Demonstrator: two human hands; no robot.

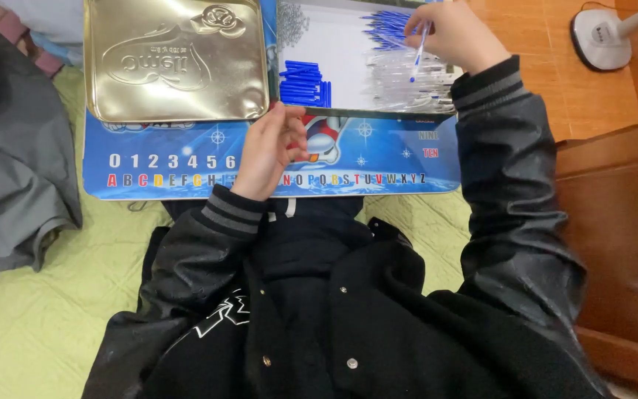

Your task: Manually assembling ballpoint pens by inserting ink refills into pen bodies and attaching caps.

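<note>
Surface: Green quilted bedding carries a blue lap board printed with characters; you sit over it in a dark jacket.
Far left: a grey garment lies crumpled beside the board.
Board, left half: a gold tin lid lies embossed side up, touching nothing you hold.
Left hand: your left hand rests on the board just below the tray, fingers curled loosely inward; whether it holds a small part, you cannot tell.
Board, right half: a shallow tray holds a stack of blue caps at its left and a heap of clear pen barrels at its right.
Right hand: your right hand is over the heap, fingertips pinched on one blue-tipped pen piece that hangs tip down above the barrels.
Step in hand: judged as picking one piece from the tray stock.
Next move calls for: a steady pinch, lifting clear of the heap without snagging neighbouring barrels.
Far right: a white lamp base stands on the wooden floor, well apart.
</note>
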